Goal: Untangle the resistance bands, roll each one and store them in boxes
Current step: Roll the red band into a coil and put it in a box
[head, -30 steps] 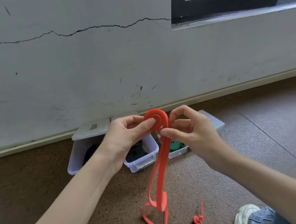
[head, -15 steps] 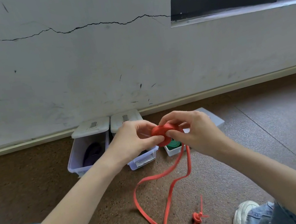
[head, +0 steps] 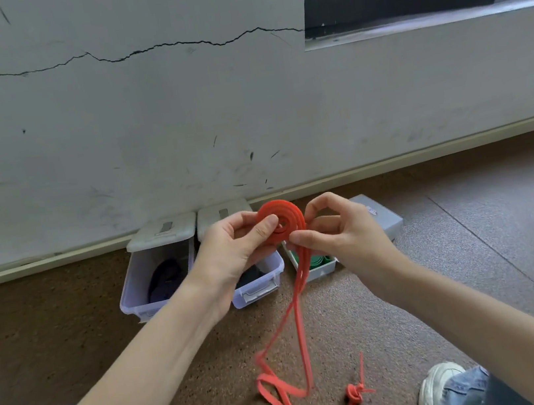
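I hold a red resistance band (head: pixel 298 322) in front of me, its upper end wound into a flat spiral roll (head: pixel 286 215). My left hand (head: pixel 235 252) grips the roll, thumb pressed on its face. My right hand (head: pixel 340 229) pinches the roll's lower right edge where the loose strand leaves it. The free length hangs down to the floor, loops there and ends in a knot (head: pixel 356 393). Three clear boxes stand by the wall: the left box (head: pixel 138 280) holds a purple band (head: pixel 164 280), the middle box (head: pixel 263 282) a dark band, the right box (head: pixel 320 269) a green band (head: pixel 317 260).
White lids (head: pixel 162 231) lean behind the boxes against the cracked wall; a grey lid (head: pixel 378 216) lies to the right. The floor is brown cork. My jeans-clad knees and a white shoe (head: pixel 439 388) sit at the bottom corners.
The roll has been turned from edge-on to face me and lifted slightly. The hanging strand, spread in a wide loop half a second ago, now hangs straighter with its slack bunched on the floor.
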Demonstrator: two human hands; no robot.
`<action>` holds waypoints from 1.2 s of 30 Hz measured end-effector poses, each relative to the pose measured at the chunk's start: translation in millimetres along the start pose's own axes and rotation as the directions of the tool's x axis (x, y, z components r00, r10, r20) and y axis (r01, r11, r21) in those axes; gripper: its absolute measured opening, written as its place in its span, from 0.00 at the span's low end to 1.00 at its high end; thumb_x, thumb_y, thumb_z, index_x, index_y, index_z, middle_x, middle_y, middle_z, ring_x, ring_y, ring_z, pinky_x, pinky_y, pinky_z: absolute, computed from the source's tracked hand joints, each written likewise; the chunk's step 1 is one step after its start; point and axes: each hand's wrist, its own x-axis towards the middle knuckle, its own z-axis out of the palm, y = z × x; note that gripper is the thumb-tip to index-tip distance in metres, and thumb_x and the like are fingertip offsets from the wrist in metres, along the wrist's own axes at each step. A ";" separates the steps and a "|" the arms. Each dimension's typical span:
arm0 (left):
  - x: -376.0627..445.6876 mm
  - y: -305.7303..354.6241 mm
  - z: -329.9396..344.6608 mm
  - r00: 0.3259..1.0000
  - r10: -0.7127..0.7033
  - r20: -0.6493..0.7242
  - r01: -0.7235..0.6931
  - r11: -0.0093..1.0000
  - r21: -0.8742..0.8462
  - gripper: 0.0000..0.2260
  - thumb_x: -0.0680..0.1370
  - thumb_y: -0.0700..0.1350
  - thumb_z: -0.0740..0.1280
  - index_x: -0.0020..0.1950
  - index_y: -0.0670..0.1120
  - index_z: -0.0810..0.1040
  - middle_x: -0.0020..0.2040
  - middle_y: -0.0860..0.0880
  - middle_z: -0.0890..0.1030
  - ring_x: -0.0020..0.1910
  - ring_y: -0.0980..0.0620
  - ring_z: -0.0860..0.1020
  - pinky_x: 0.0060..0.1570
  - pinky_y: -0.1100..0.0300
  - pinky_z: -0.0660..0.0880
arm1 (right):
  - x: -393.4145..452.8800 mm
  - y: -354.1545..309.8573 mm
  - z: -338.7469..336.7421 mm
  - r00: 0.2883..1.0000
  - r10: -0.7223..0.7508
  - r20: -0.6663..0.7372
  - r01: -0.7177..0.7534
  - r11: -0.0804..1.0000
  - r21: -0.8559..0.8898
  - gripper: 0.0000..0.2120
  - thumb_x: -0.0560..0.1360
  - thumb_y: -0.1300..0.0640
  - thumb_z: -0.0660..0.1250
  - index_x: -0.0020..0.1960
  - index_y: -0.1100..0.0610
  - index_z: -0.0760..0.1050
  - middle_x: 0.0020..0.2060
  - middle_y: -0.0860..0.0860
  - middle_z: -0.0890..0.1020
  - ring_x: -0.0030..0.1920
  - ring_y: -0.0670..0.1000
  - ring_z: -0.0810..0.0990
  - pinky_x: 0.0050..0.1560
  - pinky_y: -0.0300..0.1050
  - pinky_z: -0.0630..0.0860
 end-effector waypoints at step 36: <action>2.3 -3.3 2.6 0.994 -0.038 -0.103 0.029 0.996 -0.085 0.09 0.70 0.43 0.69 0.47 0.41 0.80 0.42 0.46 0.83 0.42 0.53 0.81 0.49 0.62 0.78 | -0.7 7.7 11.0 0.998 0.040 0.038 -0.041 0.998 0.037 0.10 0.70 0.64 0.71 0.44 0.61 0.70 0.39 0.62 0.83 0.35 0.52 0.82 0.45 0.53 0.80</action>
